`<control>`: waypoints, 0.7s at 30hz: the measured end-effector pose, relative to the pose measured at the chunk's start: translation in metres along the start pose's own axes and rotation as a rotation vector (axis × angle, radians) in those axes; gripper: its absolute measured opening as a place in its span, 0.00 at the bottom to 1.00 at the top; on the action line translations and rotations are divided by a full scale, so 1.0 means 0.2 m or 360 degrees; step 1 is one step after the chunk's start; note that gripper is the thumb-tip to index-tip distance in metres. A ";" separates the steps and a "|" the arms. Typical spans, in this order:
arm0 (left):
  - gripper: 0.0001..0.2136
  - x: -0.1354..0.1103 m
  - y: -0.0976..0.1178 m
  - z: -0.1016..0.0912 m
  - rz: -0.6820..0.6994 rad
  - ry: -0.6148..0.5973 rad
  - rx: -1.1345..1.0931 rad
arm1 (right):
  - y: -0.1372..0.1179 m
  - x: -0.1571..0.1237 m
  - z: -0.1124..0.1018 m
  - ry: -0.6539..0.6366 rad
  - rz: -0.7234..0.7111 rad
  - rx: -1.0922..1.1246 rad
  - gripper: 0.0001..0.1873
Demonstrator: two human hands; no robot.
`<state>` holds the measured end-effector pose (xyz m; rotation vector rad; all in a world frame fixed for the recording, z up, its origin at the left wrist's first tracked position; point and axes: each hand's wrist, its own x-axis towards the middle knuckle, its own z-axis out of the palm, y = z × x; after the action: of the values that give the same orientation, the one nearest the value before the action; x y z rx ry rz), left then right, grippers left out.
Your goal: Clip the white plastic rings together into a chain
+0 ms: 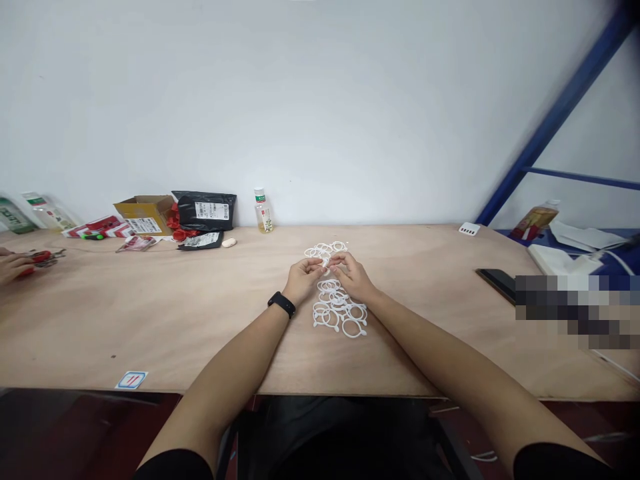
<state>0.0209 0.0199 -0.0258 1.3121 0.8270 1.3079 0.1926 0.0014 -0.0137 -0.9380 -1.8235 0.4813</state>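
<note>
The left hand [303, 280] and right hand [351, 276] are closed, their fingertips pinching a small white plastic ring [325, 264]. It is held over a loose pile of white rings [336, 310] on a wooden table [150, 320]. A black watch [282, 305] circles the left wrist.

Plywood table [150, 313]: white plastic rings [340, 313] mid-surface; bottle [263, 213] behind; black mailers [204, 211], cardboard box [144, 217] left; phone [495, 283] right.
</note>
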 end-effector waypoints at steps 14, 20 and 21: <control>0.10 -0.03 0.03 0.00 0.0447 -0.0012 0.0498 | 0.03 0.01 0.03 0.0085 0.0194 0.0214 0.13; 0.07 -0.05 0.03 0.00 0.0640 0.0004 0.0741 | 0.02 0.01 0.02 0.0105 0.0104 0.0008 0.11; 0.07 -0.05 0.03 0.01 0.0663 0.0005 0.0781 | 0.01 0.01 0.02 0.0105 0.0084 -0.0028 0.11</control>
<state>0.0190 0.0084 -0.0224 1.9496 0.9468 1.4787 0.1895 0.0049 -0.0152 -1.0046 -1.7496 0.4627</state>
